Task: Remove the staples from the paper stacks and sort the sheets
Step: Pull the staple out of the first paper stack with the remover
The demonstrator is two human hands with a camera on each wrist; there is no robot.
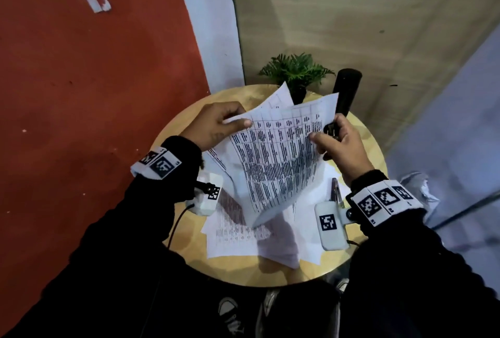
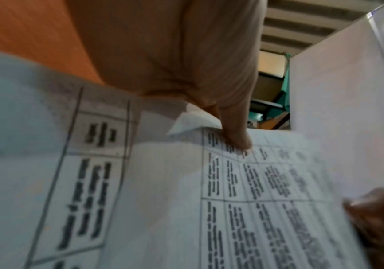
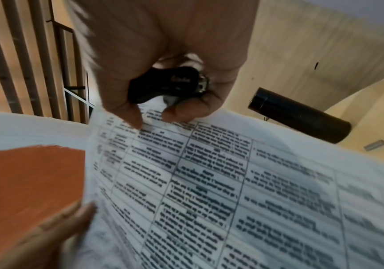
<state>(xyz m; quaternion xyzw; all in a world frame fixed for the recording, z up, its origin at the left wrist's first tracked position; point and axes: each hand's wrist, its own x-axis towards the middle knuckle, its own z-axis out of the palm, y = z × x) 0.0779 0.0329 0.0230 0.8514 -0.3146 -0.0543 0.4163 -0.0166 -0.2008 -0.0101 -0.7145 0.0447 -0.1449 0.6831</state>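
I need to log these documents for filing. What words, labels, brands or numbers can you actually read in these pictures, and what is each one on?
No text can be quoted as it reads.
Held sheets: printed tables, text too blurred to read.
Sheets on the table: print too small and blurred.
Black staple remover in the right hand: a pale script mark, illegible.
Wrist bands: square black-and-white code patterns, with tiny unreadable marks.
Black cylinder: no lettering visible.
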